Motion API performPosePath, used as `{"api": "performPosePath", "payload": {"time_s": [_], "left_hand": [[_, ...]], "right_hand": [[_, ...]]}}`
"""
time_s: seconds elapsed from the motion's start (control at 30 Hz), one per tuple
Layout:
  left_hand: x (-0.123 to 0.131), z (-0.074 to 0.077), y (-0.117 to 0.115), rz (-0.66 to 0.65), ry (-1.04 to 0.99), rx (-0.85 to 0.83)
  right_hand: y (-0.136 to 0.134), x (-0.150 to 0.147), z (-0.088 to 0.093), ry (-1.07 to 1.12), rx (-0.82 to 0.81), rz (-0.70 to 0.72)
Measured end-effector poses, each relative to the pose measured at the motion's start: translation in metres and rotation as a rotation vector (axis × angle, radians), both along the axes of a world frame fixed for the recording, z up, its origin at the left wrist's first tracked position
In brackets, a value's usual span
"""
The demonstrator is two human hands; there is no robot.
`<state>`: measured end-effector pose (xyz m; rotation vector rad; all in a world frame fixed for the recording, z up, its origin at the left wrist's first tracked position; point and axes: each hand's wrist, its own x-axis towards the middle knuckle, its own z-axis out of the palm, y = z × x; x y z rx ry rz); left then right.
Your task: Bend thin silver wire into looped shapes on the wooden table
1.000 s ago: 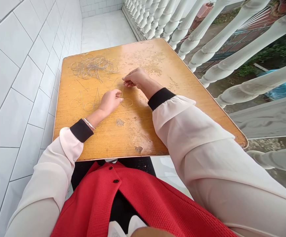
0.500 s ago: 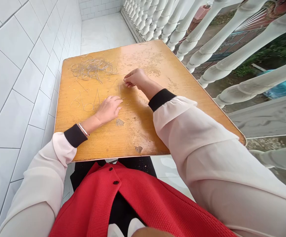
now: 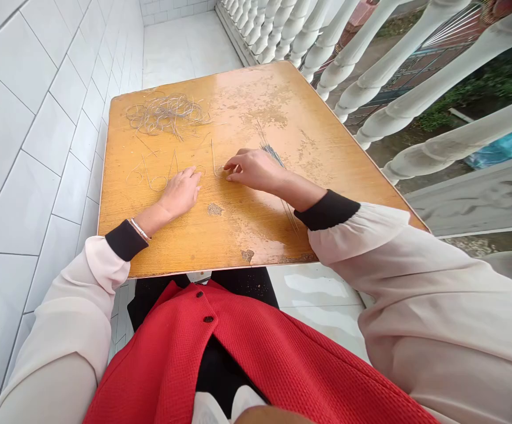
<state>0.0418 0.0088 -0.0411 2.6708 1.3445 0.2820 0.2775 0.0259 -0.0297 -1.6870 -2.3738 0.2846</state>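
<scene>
My right hand [image 3: 253, 169] is closed in a pinch above the middle of the table, at the curved lower end of a thin bent wire [image 3: 213, 154]. My left hand [image 3: 180, 191] rests on the tabletop with its fingers stretched forward. Just past its fingertips is part of a thin wire loop [image 3: 200, 171]. Beside that hand, to the left, lie other bent wires [image 3: 146, 171], with zigzags and loops in them. A bundle of straight thin wires [image 3: 273, 154] lies behind my right hand and wrist, partly hidden by them.
A tangled heap of thin wire [image 3: 168, 113] lies at the far left of the worn wooden table [image 3: 247, 229]. White wall tiles [image 3: 57, 176] run close along the left side. A white balustrade [image 3: 373, 88] stands along the right edge.
My right hand has come nearer and slightly right, down to the bent wire's curved end, uncovering the straight wire bundle. My left hand has drawn back to the left, away from that wire.
</scene>
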Motion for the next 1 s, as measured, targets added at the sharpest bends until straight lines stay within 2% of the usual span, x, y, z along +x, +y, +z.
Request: {"api": "performPosePath", "payload": {"time_s": [0.2, 0.4, 0.6, 0.8, 1.0], "left_hand": [[0.006, 0.005, -0.011, -0.007, 0.034, 0.021], [0.008, 0.012, -0.016, 0.025, 0.060, -0.009], [0.011, 0.006, -0.009, 0.024, -0.001, 0.046], [0.020, 0.002, -0.003, -0.014, -0.020, 0.010], [0.017, -0.001, -0.001, -0.020, -0.058, -0.015]], "right_hand": [[0.002, -0.014, -0.006, 0.022, 0.046, 0.048], [-0.001, -0.016, -0.004, 0.049, 0.027, 0.020], [0.000, -0.014, -0.007, 0.065, 0.081, -0.075], [0.002, -0.018, -0.012, 0.079, 0.086, -0.031], [0.000, -0.021, -0.015, 0.165, 0.075, -0.032]]}}
